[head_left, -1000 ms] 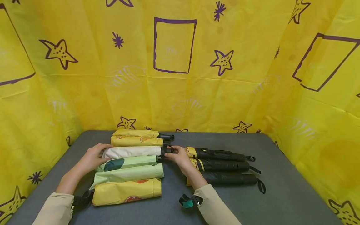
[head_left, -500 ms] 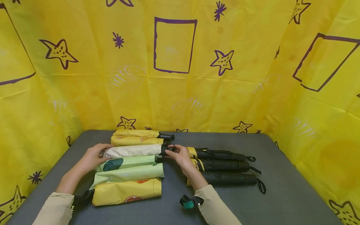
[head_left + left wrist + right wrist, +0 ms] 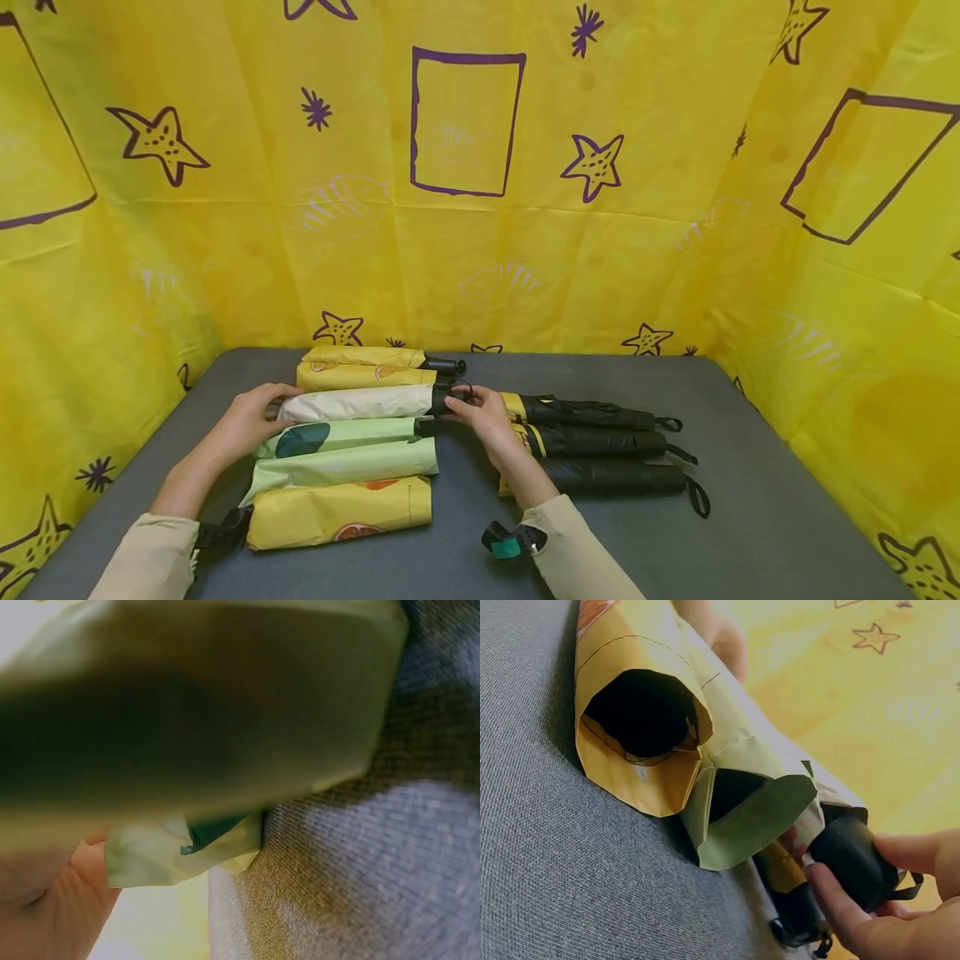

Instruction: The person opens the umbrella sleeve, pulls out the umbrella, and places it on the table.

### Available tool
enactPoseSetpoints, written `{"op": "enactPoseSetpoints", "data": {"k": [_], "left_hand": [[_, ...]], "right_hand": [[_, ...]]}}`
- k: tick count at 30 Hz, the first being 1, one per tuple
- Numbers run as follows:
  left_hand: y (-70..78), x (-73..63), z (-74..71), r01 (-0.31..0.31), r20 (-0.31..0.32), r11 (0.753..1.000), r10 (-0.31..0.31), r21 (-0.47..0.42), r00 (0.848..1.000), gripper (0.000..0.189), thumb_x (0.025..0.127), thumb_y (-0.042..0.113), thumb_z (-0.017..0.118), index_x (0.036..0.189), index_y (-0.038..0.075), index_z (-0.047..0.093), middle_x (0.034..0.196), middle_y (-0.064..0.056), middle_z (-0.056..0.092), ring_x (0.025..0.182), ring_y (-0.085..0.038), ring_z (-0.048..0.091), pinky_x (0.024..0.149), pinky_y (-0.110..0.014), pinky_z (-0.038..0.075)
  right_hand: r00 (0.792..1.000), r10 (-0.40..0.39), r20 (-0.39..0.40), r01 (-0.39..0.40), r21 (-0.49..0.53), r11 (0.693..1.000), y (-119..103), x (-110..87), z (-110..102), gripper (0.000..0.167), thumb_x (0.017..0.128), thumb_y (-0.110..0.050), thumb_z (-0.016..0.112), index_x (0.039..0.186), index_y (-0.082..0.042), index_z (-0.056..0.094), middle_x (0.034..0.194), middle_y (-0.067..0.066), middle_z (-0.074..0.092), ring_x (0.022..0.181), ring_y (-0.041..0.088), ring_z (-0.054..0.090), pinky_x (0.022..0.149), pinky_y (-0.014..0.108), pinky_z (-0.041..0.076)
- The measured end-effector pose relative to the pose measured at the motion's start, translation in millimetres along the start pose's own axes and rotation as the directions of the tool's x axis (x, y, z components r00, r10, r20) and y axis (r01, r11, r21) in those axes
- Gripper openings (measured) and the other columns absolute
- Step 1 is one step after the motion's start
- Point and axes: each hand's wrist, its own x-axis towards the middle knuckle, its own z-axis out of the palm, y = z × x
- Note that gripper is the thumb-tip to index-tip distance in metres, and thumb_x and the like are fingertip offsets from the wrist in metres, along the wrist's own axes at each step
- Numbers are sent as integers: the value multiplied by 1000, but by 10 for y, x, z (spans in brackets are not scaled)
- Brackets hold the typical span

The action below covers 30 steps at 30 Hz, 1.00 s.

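Observation:
In the head view a folded umbrella in a white sleeve (image 3: 360, 403) lies crosswise between both hands. My left hand (image 3: 251, 417) grips its left end, thumb on the near side and fingers on the far side. At the other end, my right hand (image 3: 483, 417) pinches the umbrella's black handle (image 3: 855, 862) between thumb and fingers, plainly seen in the right wrist view. Just nearer lie a green sleeve with a dark patch (image 3: 360, 432), a plain light green sleeve (image 3: 345, 467) and a yellow sleeve (image 3: 345, 512) with fruit prints. In the left wrist view a blurred sleeve covers much of the left hand.
Behind the white umbrella lie two yellow-sleeved umbrellas, the rear one (image 3: 367, 357) with its black handle showing. To the right, three black folded umbrellas (image 3: 607, 443) with wrist loops lie side by side. Yellow printed cloth (image 3: 465, 250) walls in the grey table (image 3: 750, 517).
The white-sleeved umbrella has shifted slightly to the right, its handle end a little higher. My right hand moved right with it; my left hand stays almost in place.

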Motion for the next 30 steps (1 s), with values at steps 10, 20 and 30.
{"op": "enactPoseSetpoints", "data": {"k": [10,20,30], "left_hand": [[19,26,0,3,-8,1000,-2,10,1000,28,82,-3,72,109,-4,65,101,-22,66,87,-33,68,68,-35,58],[-19,29,-1,5,-13,999,-4,33,1000,19,82,-4,71,100,-6,65,93,-21,68,81,-31,68,64,-36,57],[-39,28,5,1,-24,999,0,43,1000,19,83,-5,70,101,-4,66,94,-19,67,82,-31,68,65,-37,57]], "right_hand": [[1000,10,-20,-9,20,1000,-15,6,-58,36,93,-8,64,125,9,57,123,29,61,104,41,68,96,41,53],[998,28,-56,-25,40,999,-91,-4,-165,41,94,-10,63,130,7,53,123,29,59,100,35,70,98,44,52],[995,22,-100,-22,5,1000,-164,-16,-318,44,96,-16,61,133,5,52,128,27,56,101,38,69,96,45,52]]}}
